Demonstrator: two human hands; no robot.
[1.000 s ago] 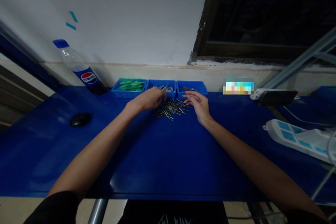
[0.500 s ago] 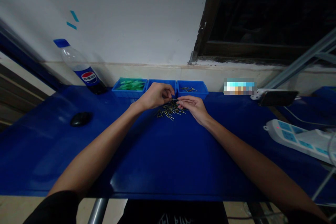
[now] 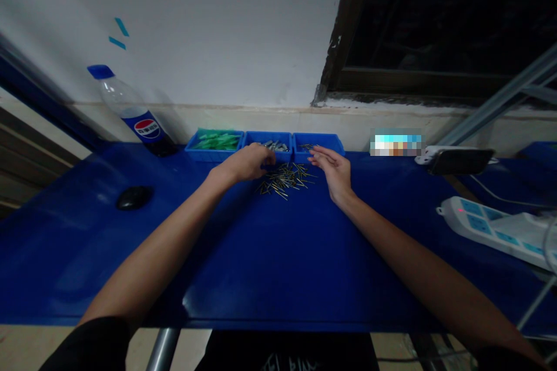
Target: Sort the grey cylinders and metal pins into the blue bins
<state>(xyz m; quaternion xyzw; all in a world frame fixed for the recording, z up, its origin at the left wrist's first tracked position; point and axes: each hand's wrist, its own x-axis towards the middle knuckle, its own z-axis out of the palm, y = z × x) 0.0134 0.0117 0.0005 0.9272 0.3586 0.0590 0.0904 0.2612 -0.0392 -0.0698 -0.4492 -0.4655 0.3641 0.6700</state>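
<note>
A loose pile of thin gold and grey pins (image 3: pixel 285 179) lies on the blue table (image 3: pixel 270 255) in front of three small blue bins. My left hand (image 3: pixel 248 162) reaches to the front edge of the middle bin (image 3: pixel 270 146) of grey metal parts, fingers curled; what they hold, if anything, is hidden. My right hand (image 3: pixel 333 169) hovers at the front of the right bin (image 3: pixel 319 145), which holds a few pins, with fingers loosely bent and apart. The left bin (image 3: pixel 215 144) holds green plastic pieces.
A cola bottle (image 3: pixel 133 111) leans at the back left by the wall. A black mouse (image 3: pixel 133 197) lies at the left. A white power strip (image 3: pixel 496 231) and cables are at the right, with a dark phone (image 3: pixel 459 160) behind them.
Half a second ago both hands met over the pin pile with fingertips pinched together. They have since parted: the left went to the middle bin, the right toward the right bin.
</note>
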